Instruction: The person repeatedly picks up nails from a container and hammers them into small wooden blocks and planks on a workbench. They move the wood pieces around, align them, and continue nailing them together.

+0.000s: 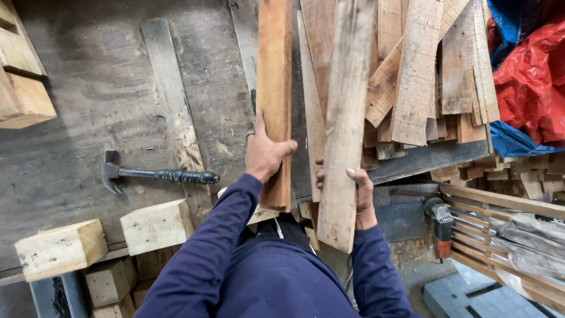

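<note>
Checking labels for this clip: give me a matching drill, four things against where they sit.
Things:
1. black-handled claw hammer
2. reddish-brown wooden plank
3. pale grey weathered wooden plank
4. red plastic tarp

Places:
A. gripped by the right hand
B. far right, behind the board stack
C. lying flat on the worn bench, left of the hands
D. gripped by the left hand

Pairs: 1-C, 2-D, 3-A, 4-B
</note>
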A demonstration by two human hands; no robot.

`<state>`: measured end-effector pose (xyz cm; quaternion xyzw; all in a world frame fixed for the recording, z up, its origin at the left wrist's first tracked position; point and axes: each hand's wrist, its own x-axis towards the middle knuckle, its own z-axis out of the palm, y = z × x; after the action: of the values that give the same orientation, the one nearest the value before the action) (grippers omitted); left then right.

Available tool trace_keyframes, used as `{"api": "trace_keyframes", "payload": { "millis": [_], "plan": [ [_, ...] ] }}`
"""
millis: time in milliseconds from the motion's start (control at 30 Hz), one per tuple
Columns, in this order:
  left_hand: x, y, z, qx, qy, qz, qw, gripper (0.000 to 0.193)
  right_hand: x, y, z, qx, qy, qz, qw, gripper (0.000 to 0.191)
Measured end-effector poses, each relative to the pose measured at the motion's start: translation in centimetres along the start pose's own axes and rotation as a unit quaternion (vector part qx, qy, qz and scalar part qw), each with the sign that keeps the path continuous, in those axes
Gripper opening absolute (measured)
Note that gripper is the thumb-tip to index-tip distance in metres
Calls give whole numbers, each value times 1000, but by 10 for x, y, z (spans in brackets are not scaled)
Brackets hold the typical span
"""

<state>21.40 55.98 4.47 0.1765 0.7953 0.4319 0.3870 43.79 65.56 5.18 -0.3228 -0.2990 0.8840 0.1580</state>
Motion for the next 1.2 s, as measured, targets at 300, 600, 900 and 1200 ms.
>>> {"api": "trace_keyframes", "payload": {
  "millis": [300, 600, 900, 1200],
  "plan": [
    [67, 37, 19, 252, -29, 223, 941, 130, -58, -31, 28, 21, 98, -123, 987, 90],
    [158, 71, 107, 402, -54, 265, 875, 120, -47, -39, 8, 190, 95, -139, 967, 92],
    [108, 73, 112, 108, -77, 363, 922, 92, -38, -19, 11, 235, 38, -135, 962, 81],
    [95, 32, 5, -350, -21, 150, 925, 47, 31, -12, 14, -236, -1, 101, 967, 71]
  ]
}}
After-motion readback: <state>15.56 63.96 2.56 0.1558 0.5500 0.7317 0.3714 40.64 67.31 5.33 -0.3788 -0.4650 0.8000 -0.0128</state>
